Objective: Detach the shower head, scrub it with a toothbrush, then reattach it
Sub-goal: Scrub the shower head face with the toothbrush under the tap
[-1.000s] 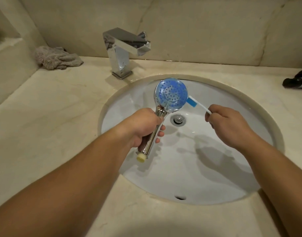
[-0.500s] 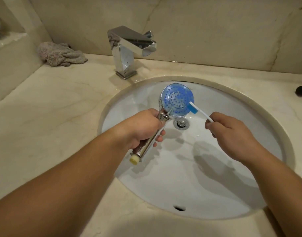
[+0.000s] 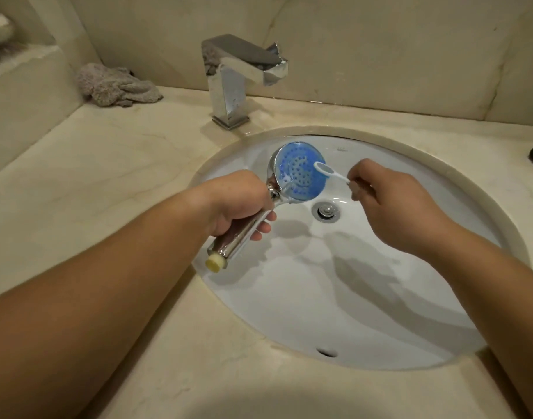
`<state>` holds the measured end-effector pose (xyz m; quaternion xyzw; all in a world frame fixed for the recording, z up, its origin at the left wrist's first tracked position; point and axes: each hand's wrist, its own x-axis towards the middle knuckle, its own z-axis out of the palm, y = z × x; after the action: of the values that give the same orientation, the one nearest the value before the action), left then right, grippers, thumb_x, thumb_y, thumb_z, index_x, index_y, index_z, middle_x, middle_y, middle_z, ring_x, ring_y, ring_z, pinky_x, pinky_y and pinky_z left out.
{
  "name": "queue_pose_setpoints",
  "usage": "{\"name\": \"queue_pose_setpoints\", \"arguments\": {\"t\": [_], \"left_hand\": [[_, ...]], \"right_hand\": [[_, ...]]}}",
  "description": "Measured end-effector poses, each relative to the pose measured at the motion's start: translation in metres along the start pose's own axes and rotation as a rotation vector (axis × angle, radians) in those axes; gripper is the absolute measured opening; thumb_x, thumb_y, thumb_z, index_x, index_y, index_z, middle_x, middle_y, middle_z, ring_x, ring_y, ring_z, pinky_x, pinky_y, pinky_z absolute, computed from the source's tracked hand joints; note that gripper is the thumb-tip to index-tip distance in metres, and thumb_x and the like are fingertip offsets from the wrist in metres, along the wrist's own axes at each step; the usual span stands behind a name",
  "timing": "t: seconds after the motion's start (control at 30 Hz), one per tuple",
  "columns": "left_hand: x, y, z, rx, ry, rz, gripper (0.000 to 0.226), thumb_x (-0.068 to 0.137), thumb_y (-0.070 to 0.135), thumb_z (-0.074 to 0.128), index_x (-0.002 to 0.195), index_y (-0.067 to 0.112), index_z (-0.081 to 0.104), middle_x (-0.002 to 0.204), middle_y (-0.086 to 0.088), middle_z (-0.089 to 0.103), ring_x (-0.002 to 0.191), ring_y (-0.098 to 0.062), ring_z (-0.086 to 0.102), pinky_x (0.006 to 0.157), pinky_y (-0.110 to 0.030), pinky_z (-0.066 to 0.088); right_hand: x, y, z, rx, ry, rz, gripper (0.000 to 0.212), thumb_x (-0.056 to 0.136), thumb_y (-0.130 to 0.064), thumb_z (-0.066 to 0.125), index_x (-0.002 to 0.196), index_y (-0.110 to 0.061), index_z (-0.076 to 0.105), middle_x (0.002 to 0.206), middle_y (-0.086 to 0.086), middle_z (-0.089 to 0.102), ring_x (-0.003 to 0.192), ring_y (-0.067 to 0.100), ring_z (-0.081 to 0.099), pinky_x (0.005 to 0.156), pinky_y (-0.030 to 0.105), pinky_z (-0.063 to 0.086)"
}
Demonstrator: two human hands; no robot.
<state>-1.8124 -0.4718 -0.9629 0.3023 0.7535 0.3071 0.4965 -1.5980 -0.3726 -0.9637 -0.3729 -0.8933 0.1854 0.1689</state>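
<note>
Two hands work above a round white basin (image 3: 289,313), centre frame. My left hand (image 3: 238,204) grips the chrome handle of a blue-faced shower head (image 3: 300,170). My right hand (image 3: 389,204) pinches a white toothbrush (image 3: 328,171), its head on the blue face.

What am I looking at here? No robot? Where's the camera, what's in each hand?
No robot: these are a person's two bare hands, filmed by one wide-angle camera worn on the head, looking down. The left hand grips the chrome handle of a detached shower head, its blue face turned up over the white sink. The right hand holds a toothbrush, with its head on the blue face. On the beige counter stand a chrome faucet and, far left, a crumpled grey cloth. No water visibly runs.
</note>
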Motion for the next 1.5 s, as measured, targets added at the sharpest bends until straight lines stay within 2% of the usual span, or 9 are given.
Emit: {"name": "queue_pose_setpoints", "arguments": {"t": [0.13,0.3,0.47,0.63,1.0,1.13,1.23,1.37,1.5], "left_hand": [[0.007,0.007,-0.004,-0.003,0.033,0.031,0.017,0.109,0.019,0.047,0.104,0.007,0.059,0.09,-0.012,0.066,0.063,-0.02,0.062,0.053,-0.03,0.054],[0.016,0.005,-0.002,0.046,0.046,0.039,0.019,0.108,0.016,0.046,0.103,0.003,0.06,0.087,-0.013,0.067,0.06,-0.021,0.062,0.053,-0.031,0.054],[0.023,-0.009,-0.001,0.195,0.07,0.094,0.021,0.103,0.017,0.053,0.101,0.0,0.066,0.087,-0.015,0.072,0.061,-0.024,0.066,0.054,-0.033,0.053],[0.027,-0.007,-0.009,0.18,0.116,0.137,0.021,0.104,0.017,0.056,0.099,0.0,0.067,0.085,-0.014,0.073,0.055,-0.022,0.064,0.05,-0.03,0.052],[0.028,-0.002,-0.002,0.24,0.092,0.18,0.026,0.104,0.022,0.056,0.094,0.001,0.069,0.083,-0.014,0.074,0.053,-0.021,0.065,0.051,-0.033,0.054],[0.027,0.0,-0.006,0.216,0.11,0.194,0.027,0.106,0.022,0.056,0.098,0.001,0.07,0.083,-0.014,0.073,0.053,-0.021,0.065,0.051,-0.032,0.054],[0.026,0.0,-0.006,0.243,0.109,0.195,0.028,0.105,0.023,0.056,0.095,0.001,0.07,0.082,-0.014,0.074,0.052,-0.022,0.064,0.051,-0.034,0.054],[0.027,0.001,-0.005,0.234,0.103,0.195,0.029,0.106,0.025,0.056,0.095,0.003,0.07,0.081,-0.014,0.073,0.051,-0.02,0.064,0.048,-0.031,0.053],[0.025,0.001,-0.003,0.288,0.101,0.192,0.03,0.106,0.025,0.055,0.093,0.002,0.07,0.084,-0.016,0.075,0.049,-0.018,0.063,0.047,-0.031,0.053]], "right_hand": [[0.022,-0.007,0.009,0.023,-0.041,-0.115,0.007,0.1,-0.028,0.045,0.104,-0.027,0.05,0.07,-0.007,0.058,0.067,0.016,0.051,0.057,0.03,0.037],[0.032,-0.007,0.02,-0.004,0.044,-0.248,0.011,0.097,-0.031,0.051,0.096,-0.02,0.055,0.067,-0.011,0.05,0.064,0.021,0.046,0.057,0.033,0.036],[0.041,-0.002,0.02,-0.084,0.126,-0.307,0.01,0.095,-0.021,0.053,0.089,-0.013,0.055,0.077,-0.002,0.052,0.066,0.024,0.045,0.058,0.034,0.038],[0.039,0.0,0.025,-0.096,0.17,-0.374,0.016,0.092,-0.026,0.053,0.083,-0.013,0.053,0.072,-0.002,0.05,0.063,0.027,0.047,0.056,0.035,0.042],[0.044,0.0,0.037,-0.163,0.188,-0.437,0.02,0.091,-0.026,0.052,0.076,-0.013,0.049,0.07,0.001,0.051,0.057,0.031,0.046,0.048,0.036,0.041],[0.05,0.002,0.03,-0.132,0.262,-0.349,0.019,0.092,-0.024,0.057,0.077,-0.014,0.051,0.07,-0.004,0.047,0.061,0.031,0.048,0.052,0.033,0.037],[0.045,-0.002,0.038,-0.163,0.223,-0.436,0.02,0.09,-0.025,0.054,0.075,-0.013,0.05,0.068,0.001,0.05,0.057,0.032,0.048,0.049,0.034,0.041],[0.053,0.005,0.03,-0.145,0.314,-0.317,0.021,0.092,-0.025,0.055,0.076,-0.013,0.049,0.069,-0.003,0.045,0.06,0.031,0.047,0.053,0.031,0.035],[0.046,-0.003,0.039,-0.172,0.256,-0.418,0.019,0.089,-0.025,0.051,0.075,-0.012,0.049,0.069,0.002,0.05,0.058,0.032,0.048,0.049,0.033,0.039]]}}
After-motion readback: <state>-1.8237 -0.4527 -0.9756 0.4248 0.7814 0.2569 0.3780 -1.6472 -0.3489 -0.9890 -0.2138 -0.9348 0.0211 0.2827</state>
